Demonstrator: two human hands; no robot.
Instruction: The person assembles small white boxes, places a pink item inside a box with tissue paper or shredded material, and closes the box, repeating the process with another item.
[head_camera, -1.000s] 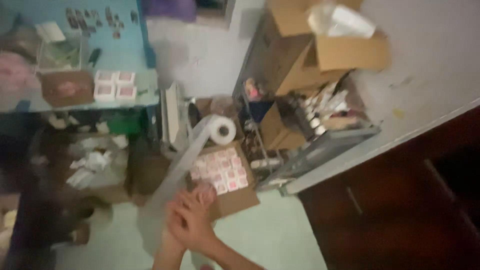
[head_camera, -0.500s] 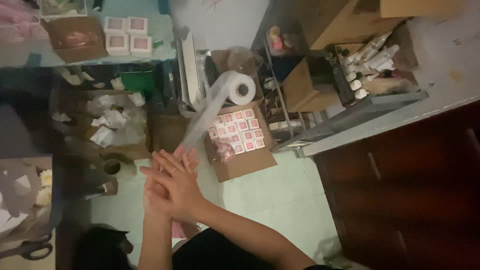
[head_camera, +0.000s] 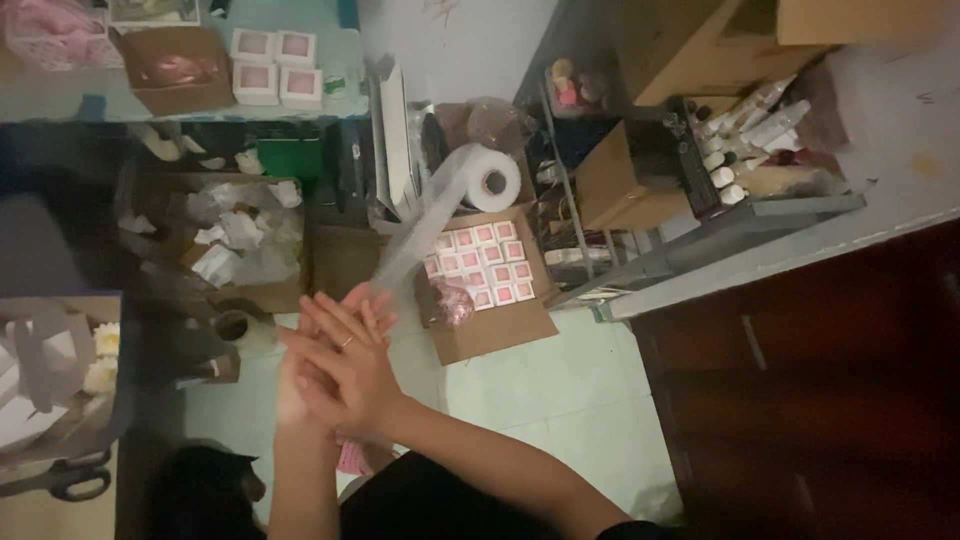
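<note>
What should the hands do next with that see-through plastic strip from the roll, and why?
Probably pull the clear plastic film strip a little further toward the body. Both the left hand and right hand are pressed together at its lower end, and it stretches taut up to the white roll of film.

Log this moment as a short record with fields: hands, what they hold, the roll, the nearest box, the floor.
hands: right hand laid over left hand, pressed together
held: end of a clear film strip, pinched between the hands
roll: white film roll, strip runs from it down to the hands
nearest box: open cardboard box of small pink-and-white packets, apart from the hands
floor: pale green tiles
</note>
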